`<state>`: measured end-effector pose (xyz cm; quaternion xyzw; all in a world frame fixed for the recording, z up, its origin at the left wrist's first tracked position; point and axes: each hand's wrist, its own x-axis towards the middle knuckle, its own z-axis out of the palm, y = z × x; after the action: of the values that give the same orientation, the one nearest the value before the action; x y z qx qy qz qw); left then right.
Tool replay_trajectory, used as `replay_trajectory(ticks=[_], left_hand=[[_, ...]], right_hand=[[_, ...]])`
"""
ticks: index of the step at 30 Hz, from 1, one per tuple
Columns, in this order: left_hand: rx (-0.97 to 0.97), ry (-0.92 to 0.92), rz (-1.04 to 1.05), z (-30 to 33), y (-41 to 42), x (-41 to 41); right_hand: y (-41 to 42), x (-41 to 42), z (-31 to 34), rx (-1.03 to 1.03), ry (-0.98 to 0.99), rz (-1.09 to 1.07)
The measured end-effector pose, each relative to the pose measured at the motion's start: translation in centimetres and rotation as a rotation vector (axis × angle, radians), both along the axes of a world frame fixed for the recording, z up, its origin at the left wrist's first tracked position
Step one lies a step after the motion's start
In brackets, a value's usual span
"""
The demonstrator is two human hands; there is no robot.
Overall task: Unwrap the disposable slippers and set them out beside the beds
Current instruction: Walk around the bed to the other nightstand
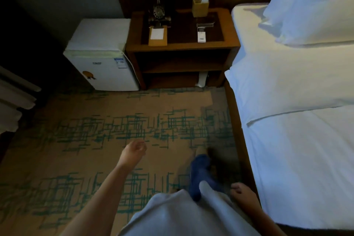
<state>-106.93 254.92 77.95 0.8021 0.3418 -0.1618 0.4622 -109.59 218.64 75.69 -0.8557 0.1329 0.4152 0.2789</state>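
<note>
Carpeted floor [86, 140] carries a white mini-fridge [101, 59], wooden nightstand [182, 50] and bed [297, 120].

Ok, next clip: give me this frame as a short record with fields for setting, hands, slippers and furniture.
setting: carpeted floor beside a bed, person walking in a blue sock
left hand: empty, fingers loosely curled, over the carpet
right hand: empty, low by the bed edge
slippers: no loose pair in view; a white item on the nightstand's bottom shelf, too dim to identify
nightstand: holds a phone, notepad, white remote
fridge: white, left of the nightstand, door shut
</note>
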Motion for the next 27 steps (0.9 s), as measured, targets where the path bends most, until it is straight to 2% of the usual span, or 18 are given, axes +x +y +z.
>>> replay_trajectory(ticks=[12, 17, 21, 27], left_hand=[[-0.022, 0.22, 0.016, -4.9, -1.2, 13.2], [-0.011, 0.263, -0.089, -4.5, -1.8, 18.7], [-0.049, 0.307, -0.161, -5.4, -1.0, 23.5], [-0.104, 0.388, -0.275, -8.0, 2.2, 32.5]], right_hand=[[1.6, 26.0, -1.5, 0.061, -0.037, -0.012], [3.6, 35.7, -0.9, 0.051, -0.021, 0.055], [5.7, 41.1, -1.7, 0.05, -0.018, 0.034], [8.6, 45.1, -3.6, 0.068, -0.008, -0.109]])
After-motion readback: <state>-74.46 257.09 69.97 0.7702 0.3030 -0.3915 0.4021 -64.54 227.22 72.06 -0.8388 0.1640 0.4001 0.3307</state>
